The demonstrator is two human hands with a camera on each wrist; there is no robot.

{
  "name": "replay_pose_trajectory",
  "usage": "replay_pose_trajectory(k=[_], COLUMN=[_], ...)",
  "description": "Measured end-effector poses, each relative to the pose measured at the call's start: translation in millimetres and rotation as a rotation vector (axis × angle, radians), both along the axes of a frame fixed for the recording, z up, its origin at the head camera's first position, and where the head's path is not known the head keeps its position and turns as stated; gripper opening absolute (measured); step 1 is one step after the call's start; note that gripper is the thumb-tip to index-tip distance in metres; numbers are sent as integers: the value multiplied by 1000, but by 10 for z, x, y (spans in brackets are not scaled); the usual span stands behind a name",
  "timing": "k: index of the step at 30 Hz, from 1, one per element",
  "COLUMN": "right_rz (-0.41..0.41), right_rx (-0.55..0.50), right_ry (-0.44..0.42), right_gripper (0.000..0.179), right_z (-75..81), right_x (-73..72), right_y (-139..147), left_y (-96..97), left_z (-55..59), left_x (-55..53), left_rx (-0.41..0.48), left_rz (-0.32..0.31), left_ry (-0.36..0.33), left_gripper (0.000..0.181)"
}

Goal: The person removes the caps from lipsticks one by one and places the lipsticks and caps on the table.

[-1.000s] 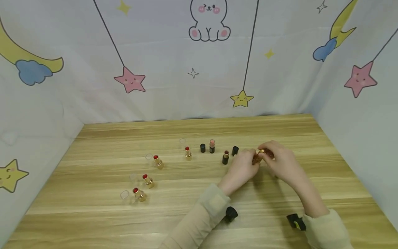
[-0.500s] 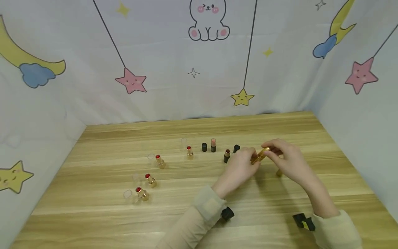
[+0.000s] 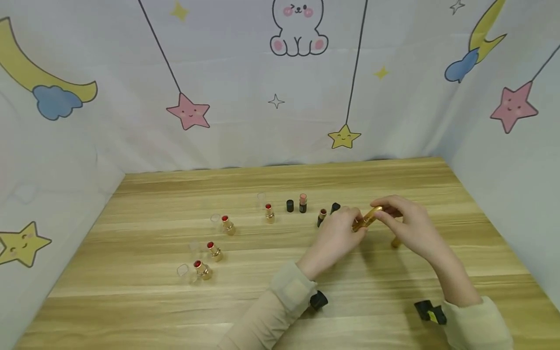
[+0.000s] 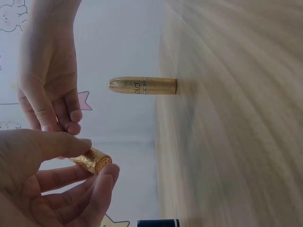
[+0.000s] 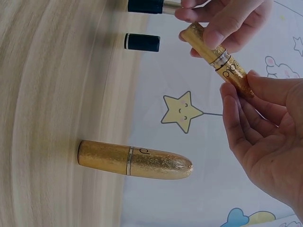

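My left hand point(image 3: 339, 233) pinches the base end of a gold lipstick point(image 5: 219, 60) with lettering on its side. The fingertips of my right hand point(image 3: 409, 226) grip the rounded cap end of the same tube. It is tilted above the table, with a silver band showing between base and cap in the right wrist view. A second gold lipstick point(image 4: 142, 85), capped and round-topped, stands upright on the table by the right hand; in the head view that hand covers most of it.
Left of the hands stand an uncapped dark lipstick point(image 3: 322, 217), a black cap point(image 3: 335, 207), a pink lipstick point(image 3: 303, 203) and another black cap point(image 3: 290, 205). Several gold lipsticks with red tips point(image 3: 269, 214) stand farther left beside clear caps point(image 3: 182, 270). A patterned cloth point(image 3: 245, 136) hangs behind.
The right hand has shifted slightly right, and the gold tube between the hands shows more of its length. The base of the standing gold lipstick has come into view below the right hand.
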State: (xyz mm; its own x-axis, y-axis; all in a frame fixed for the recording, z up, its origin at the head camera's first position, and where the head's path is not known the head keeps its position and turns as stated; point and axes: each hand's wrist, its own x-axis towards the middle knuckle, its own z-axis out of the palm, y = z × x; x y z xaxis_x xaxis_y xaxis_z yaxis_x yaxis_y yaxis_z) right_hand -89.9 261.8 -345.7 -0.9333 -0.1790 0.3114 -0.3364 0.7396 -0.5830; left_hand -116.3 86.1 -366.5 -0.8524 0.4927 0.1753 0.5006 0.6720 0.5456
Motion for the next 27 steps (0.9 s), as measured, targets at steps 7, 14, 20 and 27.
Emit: replay_pose_trajectory(k=[7, 14, 20, 27], right_rz=[-11, -16, -45, -67], right_rx=[5, 12, 17, 10], right_ry=[-1, 8, 25, 65], right_gripper=[22, 22, 23, 24], right_z=[23, 56, 120, 156], right_x=[3, 11, 17, -18], right_y=[24, 58, 97, 151], left_y=[-34, -54, -68, -76], left_z=[-15, -38, -53, -64], left_x=[8, 2, -4, 1], left_rx=[14, 12, 8, 9], left_rz=[-13, 3, 8, -1], left_ry=[3, -1, -15, -29], left_gripper=[11, 9, 10, 10])
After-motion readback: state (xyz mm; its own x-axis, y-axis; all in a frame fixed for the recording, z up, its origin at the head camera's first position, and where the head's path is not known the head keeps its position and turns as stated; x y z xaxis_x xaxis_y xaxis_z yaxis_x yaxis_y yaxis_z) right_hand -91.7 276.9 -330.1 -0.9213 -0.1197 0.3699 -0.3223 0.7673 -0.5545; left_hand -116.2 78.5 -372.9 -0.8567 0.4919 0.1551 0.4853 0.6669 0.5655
